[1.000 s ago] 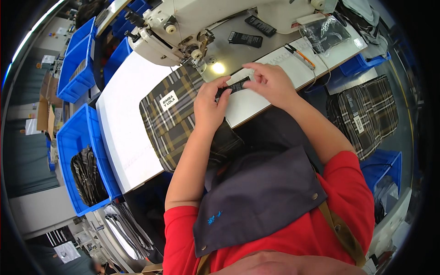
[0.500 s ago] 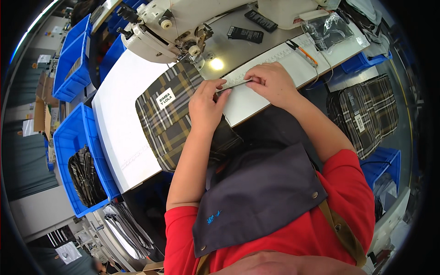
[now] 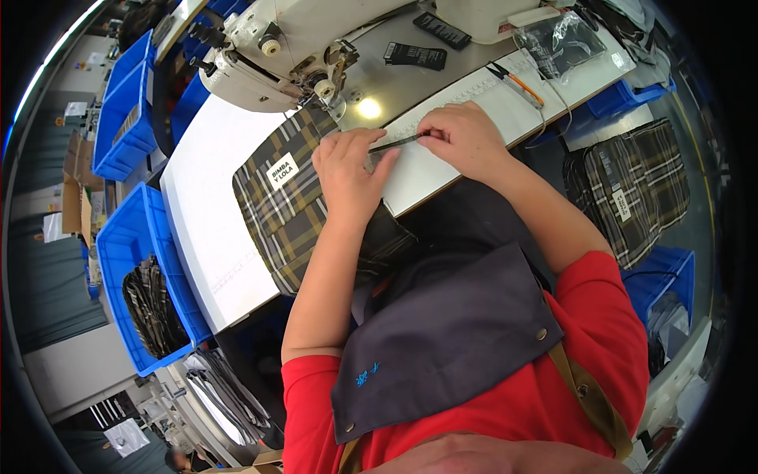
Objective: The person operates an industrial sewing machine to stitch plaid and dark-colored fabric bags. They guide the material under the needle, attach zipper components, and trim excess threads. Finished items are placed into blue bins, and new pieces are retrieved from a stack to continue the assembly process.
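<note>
1. So the step here looks like label prep: two hands are working a dark strip (image 3: 404, 143) near the middle of the frame, just above the bare white counter (image 3: 426, 170). It's showing as a thin line, so I'm guessing it's being folded or lined up.

2. Right hand (image 3: 466, 141): the grip is narrow, fingertips pinching the strip's right end.

3. Left hand (image 3: 347, 172): thumb and index are standing apart, with the strip's other end running into the gap. Can't tell if anything's actually being squeezed there.

4. My take on the next move: it's calling for keeping that strip straight and creased evenly, before any stitching at the sewing machine (image 3: 264, 55) up top.

5. Materials: the plaid fabric (image 3: 292, 213) is lying left of centre, partly under the left forearm, looking woven and soft, in olive, black and white checks. A smooth white rectangular patch (image 3: 282, 171) is sitting on it.

6. Two flat dark labels (image 3: 415, 56) are resting on the grey, metal-looking machine bed, upper middle.

7. Upper right, slim orange-handled snips (image 3: 521, 88) are lying near a crinkly, shiny clear bag (image 3: 557, 49).

8. Far left, a hard plastic blue bin (image 3: 189, 288) is holding floppy plaid pieces (image 3: 152, 308).
</note>
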Action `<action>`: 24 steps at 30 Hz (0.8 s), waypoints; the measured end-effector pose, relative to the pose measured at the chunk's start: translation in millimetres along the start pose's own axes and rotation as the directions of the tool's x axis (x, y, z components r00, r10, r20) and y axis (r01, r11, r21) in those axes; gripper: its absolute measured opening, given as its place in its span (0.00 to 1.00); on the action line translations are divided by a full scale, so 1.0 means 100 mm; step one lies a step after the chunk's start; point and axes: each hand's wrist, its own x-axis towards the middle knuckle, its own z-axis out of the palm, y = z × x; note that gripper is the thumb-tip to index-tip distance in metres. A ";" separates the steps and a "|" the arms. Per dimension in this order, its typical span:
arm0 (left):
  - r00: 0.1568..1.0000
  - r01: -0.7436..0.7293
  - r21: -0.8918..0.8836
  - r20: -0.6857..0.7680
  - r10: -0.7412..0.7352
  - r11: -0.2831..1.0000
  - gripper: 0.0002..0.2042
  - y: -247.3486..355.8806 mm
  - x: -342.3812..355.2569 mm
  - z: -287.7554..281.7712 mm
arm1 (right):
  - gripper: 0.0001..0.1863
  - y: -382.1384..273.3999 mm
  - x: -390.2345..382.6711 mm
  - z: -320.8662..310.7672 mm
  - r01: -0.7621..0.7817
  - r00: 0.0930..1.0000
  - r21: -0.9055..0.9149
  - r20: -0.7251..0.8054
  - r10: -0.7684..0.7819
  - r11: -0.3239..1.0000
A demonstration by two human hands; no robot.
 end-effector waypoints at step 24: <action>0.998 -0.020 -0.177 0.050 0.030 0.984 0.06 0.08 0.10 0.20 | 0.06 -0.01 0.00 0.01 0.013 1.000 -0.012 -0.011 -0.013 1.000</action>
